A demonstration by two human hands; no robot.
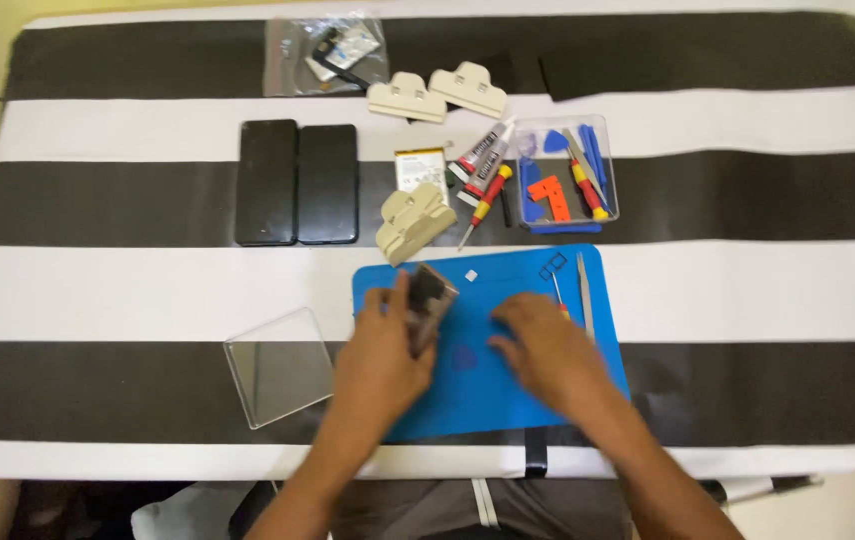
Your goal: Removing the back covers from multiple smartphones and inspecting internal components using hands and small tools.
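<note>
The person's left hand (385, 345) has closed around a dark, partly see-through phone part (431, 300), holding it tilted on edge over the upper left of the blue work mat (488, 400), fingers wrapped along its near side and thumb against its face. The right hand (540, 345) lies palm down on the mat, fingers loosely curled and spread toward a small spot on the blue surface; whether it pinches anything there I cannot tell, since the fingertips are hidden under the hand. To my eye the handling would go best if the left hand keeps the part by its edges only, low over the mat, so that a slip lands on the soft surface, while the right works gently and close by. Just beyond the right hand lie a pair of tweezers (584, 295) and a thin screwdriver (557, 292), well within reach. Further up the striped tablecloth (128, 280) sit two dark phones (298, 183) side by side, beige clamps (414, 220), a battery (420, 167), glue tubes (481, 155), a red-and-yellow screwdriver (484, 205) and a clear box of tools (566, 172). A clear plastic lid (278, 368) rests just left of the left wrist.
</note>
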